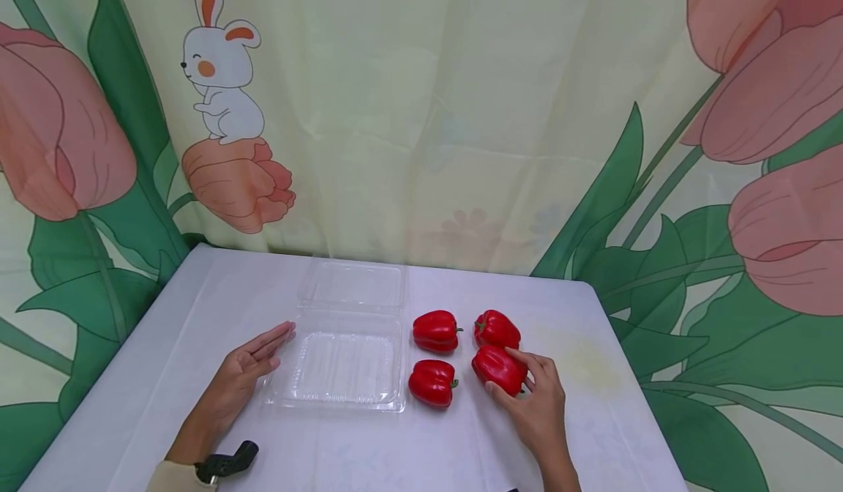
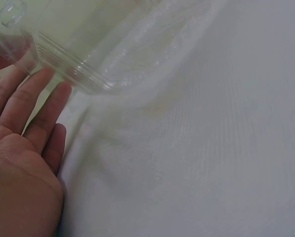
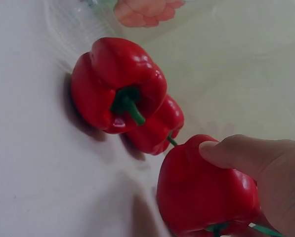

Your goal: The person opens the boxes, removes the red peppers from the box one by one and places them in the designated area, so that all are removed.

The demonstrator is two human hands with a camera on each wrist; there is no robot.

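Nearest the person: a black wrist strap (image 1: 227,463) on the left arm, at the table's front edge. Left hand (image 1: 246,371) lies flat on the white tablecloth (image 1: 165,345), palm turned inward, fingers (image 2: 36,103) straight & together, tips just at the left rim of the clear plastic clamshell box (image 1: 345,360). Holding nothing.

Right hand (image 1: 536,404) is on the near-right red bell pepper (image 1: 498,367): thumb curled over its top, fingers round the far side, so clamped on it. That pepper sits on the cloth, right of the box, at the front-right corner of a two-by-two group. It lies on its side, long axis roughly left-right w/ a slight slant; in the right wrist view its green stem shows at the hand end, pointing toward the palm.

Near-left pepper (image 1: 431,382) is just beside the box's right edge, stem to the right. Behind it the far-left pepper (image 1: 435,330), stem also right. Far-right pepper (image 1: 496,328) touches or nearly touches the held one; can't tell which. Nothing sits btwn the held pepper & the box except the two left peppers.

Box tray is open; its lid (image 1: 352,285) is folded back flat on the far side. Beyond the table hangs a curtain w/ a rabbit (image 1: 220,67) & tulips (image 1: 237,181).
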